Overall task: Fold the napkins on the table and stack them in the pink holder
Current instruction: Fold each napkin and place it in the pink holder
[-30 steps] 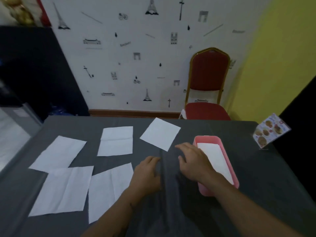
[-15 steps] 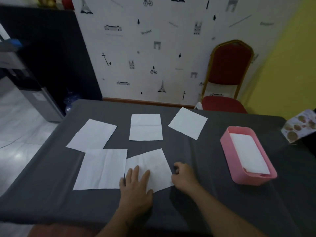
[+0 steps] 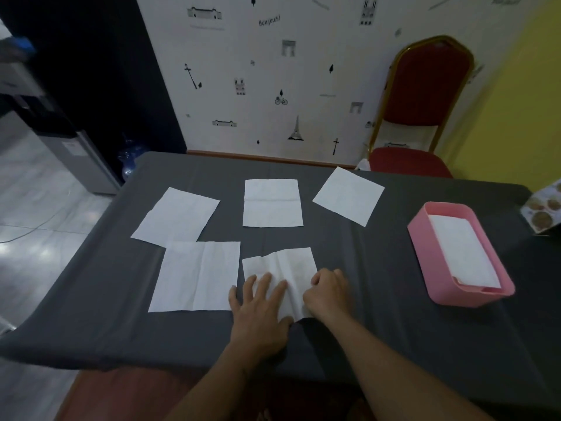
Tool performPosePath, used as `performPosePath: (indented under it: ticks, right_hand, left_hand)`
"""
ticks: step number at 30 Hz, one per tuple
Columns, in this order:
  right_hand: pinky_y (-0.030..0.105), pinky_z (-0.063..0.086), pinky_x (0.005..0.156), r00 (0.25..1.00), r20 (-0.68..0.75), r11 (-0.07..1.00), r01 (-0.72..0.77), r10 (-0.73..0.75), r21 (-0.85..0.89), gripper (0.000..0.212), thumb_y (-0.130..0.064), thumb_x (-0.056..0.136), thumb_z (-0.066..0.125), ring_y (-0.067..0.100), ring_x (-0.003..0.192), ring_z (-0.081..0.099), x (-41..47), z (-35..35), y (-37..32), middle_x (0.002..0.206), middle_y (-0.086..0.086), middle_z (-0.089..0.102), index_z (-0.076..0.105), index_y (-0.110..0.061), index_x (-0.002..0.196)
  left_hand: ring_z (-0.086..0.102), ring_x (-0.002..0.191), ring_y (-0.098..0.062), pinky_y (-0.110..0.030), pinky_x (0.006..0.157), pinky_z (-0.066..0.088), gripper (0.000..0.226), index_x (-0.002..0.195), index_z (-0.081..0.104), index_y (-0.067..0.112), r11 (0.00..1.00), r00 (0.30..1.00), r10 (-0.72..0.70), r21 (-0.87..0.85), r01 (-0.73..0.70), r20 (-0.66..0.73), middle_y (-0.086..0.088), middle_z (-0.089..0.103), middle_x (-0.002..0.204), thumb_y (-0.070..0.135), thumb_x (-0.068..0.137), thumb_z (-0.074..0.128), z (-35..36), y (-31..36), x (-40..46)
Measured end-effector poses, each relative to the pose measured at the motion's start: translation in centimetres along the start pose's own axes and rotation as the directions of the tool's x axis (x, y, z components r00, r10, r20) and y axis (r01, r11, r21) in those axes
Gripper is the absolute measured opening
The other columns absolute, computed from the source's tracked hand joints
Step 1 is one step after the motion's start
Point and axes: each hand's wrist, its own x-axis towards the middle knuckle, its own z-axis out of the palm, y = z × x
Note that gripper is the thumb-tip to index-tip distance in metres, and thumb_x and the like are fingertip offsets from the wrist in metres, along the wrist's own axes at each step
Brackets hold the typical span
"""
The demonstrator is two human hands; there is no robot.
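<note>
Several white napkins lie on the dark grey tablecloth (image 3: 379, 268). The nearest napkin (image 3: 285, 265) is in front of me, buckled along its middle. My left hand (image 3: 258, 308) lies flat on its left part, fingers spread. My right hand (image 3: 329, 291) has its fingers curled on the napkin's right edge. Another flat napkin (image 3: 197, 275) lies just to the left. Three more napkins sit farther back, on the left (image 3: 176, 217), in the middle (image 3: 272, 202) and on the right (image 3: 348, 196). The pink holder (image 3: 425, 253) stands at the right with folded napkins (image 3: 461, 250) inside.
A red chair with a gold frame (image 3: 425, 95) stands behind the table's far right. A printed card with food pictures (image 3: 543, 211) stands at the right edge. The table's left edge drops to a tiled floor (image 3: 36, 214); a grey cabinet (image 3: 69, 147) stands there.
Both hands moved away from the pink holder to the nearest napkin. The left hand now presses it flat and the right hand has pushed its right edge inward, buckling it. The camera view shifted left.
</note>
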Motion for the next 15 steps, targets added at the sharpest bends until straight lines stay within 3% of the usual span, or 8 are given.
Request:
performPosePath:
  ticks: [3, 5, 11, 15]
  right_hand:
    - [0.035, 0.051, 0.076, 1.0, 0.024, 0.995, -0.009, 0.006, 0.097, 0.03, -0.013, 0.077, 0.059, 0.02, 0.097, 0.054, 0.0, -0.5, 0.2, 0.107, -0.002, 0.052, 0.05, -0.023, 0.104]
    - [0.028, 0.044, 0.065, 0.999, 0.05, 0.984, -0.019, 0.011, 0.178, 0.027, -0.009, 0.083, 0.056, 0.016, 0.089, 0.055, 0.3, -1.0, 0.4, 0.105, -0.002, 0.056, 0.051, -0.022, 0.107]
    - [0.033, 0.05, 0.086, 0.997, 0.082, 0.951, -0.037, 0.012, 0.308, 0.027, -0.009, 0.091, 0.051, 0.019, 0.101, 0.061, 1.1, -1.5, 1.7, 0.112, 0.001, 0.065, 0.057, -0.025, 0.113]
    - [0.033, 0.051, 0.085, 0.991, 0.128, 0.933, -0.021, -0.027, 0.36, 0.028, -0.005, 0.089, 0.05, 0.019, 0.101, 0.062, 1.3, -1.8, 2.1, 0.108, 0.003, 0.069, 0.057, -0.026, 0.106]
  left_hand:
    - [-0.011, 0.146, -0.027, -0.062, 0.114, -0.007, 0.071, 0.143, 0.016, 0.044, 0.999, 0.999, 0.035, -0.007, -0.035, 0.007, 0.002, 0.004, 0.16, 0.066, 0.082, 0.046, 0.1, 0.1, 0.1]
    - [-0.011, 0.146, -0.028, -0.063, 0.113, -0.008, 0.077, 0.142, 0.017, 0.043, 0.999, 0.999, 0.045, -0.016, -0.045, 0.013, 0.0, 0.004, 0.16, 0.072, 0.077, 0.046, 0.1, 0.6, 0.2]
    - [-0.008, 0.147, -0.034, -0.064, 0.114, -0.006, 0.087, 0.134, 0.023, 0.03, 0.999, 1.0, -0.024, -0.033, 0.024, -0.006, -0.004, 0.009, 0.156, 0.077, 0.068, 0.054, 0.0, 2.5, 0.6]
    - [-0.003, 0.147, -0.036, -0.065, 0.113, -0.005, 0.075, 0.13, 0.026, 0.025, 0.998, 0.997, -0.065, -0.028, 0.064, -0.029, -0.007, 0.017, 0.153, 0.07, 0.075, 0.05, 0.2, 3.4, 0.9]
